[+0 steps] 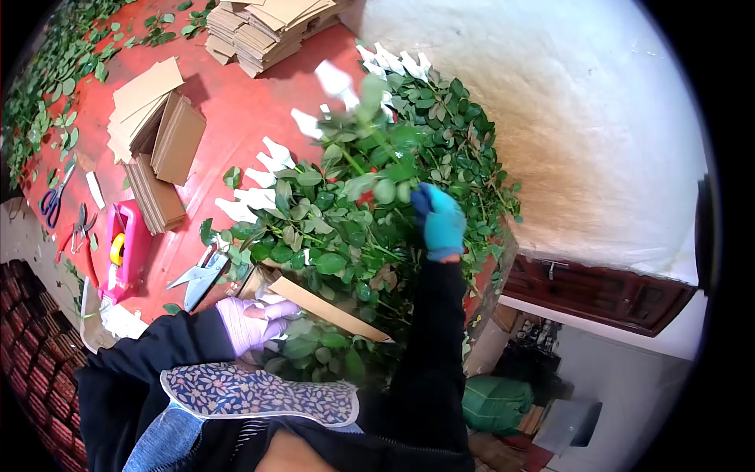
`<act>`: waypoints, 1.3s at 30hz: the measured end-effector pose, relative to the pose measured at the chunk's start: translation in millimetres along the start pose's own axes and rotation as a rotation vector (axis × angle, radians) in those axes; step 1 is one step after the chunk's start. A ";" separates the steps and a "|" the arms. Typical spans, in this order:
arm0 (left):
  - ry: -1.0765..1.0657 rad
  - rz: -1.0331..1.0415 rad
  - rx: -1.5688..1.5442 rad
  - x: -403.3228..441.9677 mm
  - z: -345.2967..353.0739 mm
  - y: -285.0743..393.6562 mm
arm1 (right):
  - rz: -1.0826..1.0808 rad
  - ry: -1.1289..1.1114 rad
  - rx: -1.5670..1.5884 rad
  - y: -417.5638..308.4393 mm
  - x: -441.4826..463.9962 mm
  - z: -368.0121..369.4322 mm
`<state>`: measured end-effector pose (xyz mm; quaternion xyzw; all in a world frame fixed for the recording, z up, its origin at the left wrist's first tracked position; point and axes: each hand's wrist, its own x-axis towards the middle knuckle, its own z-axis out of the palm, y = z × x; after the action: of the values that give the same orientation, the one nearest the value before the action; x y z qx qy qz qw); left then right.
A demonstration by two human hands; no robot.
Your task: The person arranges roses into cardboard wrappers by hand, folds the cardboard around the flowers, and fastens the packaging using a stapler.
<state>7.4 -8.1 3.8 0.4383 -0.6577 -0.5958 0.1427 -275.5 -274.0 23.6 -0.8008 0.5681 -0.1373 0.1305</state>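
Observation:
My right hand (pixel 442 220), in a teal and dark blue glove, is closed around the leafy stem of a rose (pixel 368 118). Its head, covered by a white sleeve (pixel 336 82), points to the upper left and is blurred by motion. Beneath it lies a pile of leafy rose stems (pixel 346 236), several with white-covered heads (pixel 255 197) along the left side. My left hand (pixel 252 322), in a lavender glove, has its fingers curled by a whitish item at the near end of a cardboard strip (pixel 330 309). What it grips is partly hidden.
On the red table (pixel 259 110) lie stacked cardboard pieces (pixel 161 134), a bigger cardboard stack (pixel 263 35), a pink tape dispenser (pixel 126 248), a grey stapler (pixel 198 277), scissors (pixel 53 200) and red-handled pliers (pixel 81 232). A stained white wall (pixel 566 134) borders the right.

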 end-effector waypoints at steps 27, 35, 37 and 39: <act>0.001 -0.129 -0.184 -0.6 1.8 6.3 | 0.011 0.118 -0.236 65.2 99.8 -60.9; 0.125 0.141 0.200 4.2 2.4 1.2 | 0.374 -0.339 -0.141 112.9 72.0 80.4; 0.073 0.113 0.169 3.6 3.5 0.4 | 0.363 -0.369 -0.208 96.2 70.5 77.3; 0.032 0.078 0.137 3.0 2.1 3.3 | 0.270 -0.423 -0.097 89.4 66.4 84.9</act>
<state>2.9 -9.2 5.3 0.4303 -0.7113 -0.5363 0.1458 -301.3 -361.0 -83.0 -0.7341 0.6358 0.0792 0.2251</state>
